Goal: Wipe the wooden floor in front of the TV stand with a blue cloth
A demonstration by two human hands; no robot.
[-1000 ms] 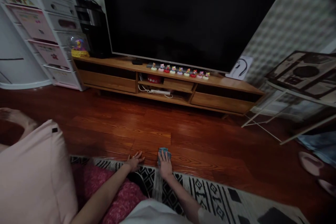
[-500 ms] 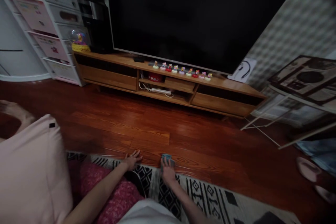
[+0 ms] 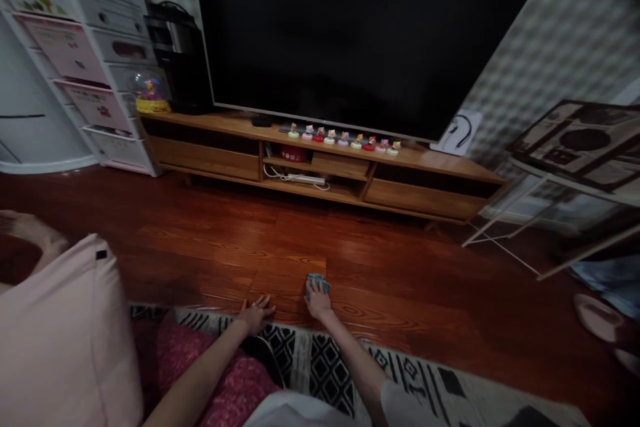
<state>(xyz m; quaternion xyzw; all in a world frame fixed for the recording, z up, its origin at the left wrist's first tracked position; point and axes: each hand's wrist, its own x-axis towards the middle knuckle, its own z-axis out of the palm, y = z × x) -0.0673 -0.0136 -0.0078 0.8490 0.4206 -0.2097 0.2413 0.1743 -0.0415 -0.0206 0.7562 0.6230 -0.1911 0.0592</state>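
Observation:
Under my right hand point(image 3: 317, 301) is a blue cloth point(image 3: 319, 281), pressed against the reddish-brown wooden floor point(image 3: 225, 240). The fingers lie over it, and part of the cloth shows past the fingertips. My left hand point(image 3: 255, 317) rests at the border of floor and rug with its fingers spread, holding nothing. A patterned black-and-white rug point(image 3: 333, 370) runs beneath both forearms.
Ahead stands a low wooden TV cabinet point(image 3: 320, 190) with a row of small figurines point(image 3: 345, 139) before a large dark television point(image 3: 360, 33). A pink cushion point(image 3: 60, 340) sits on my left, a folding-legged table point(image 3: 575, 147) and slippers point(image 3: 597, 317) on the right.
My right hand has moved forward with the blue cloth, off the rug's edge and further onto the floor. My left hand stays about where it was. The view has tilted slightly upward.

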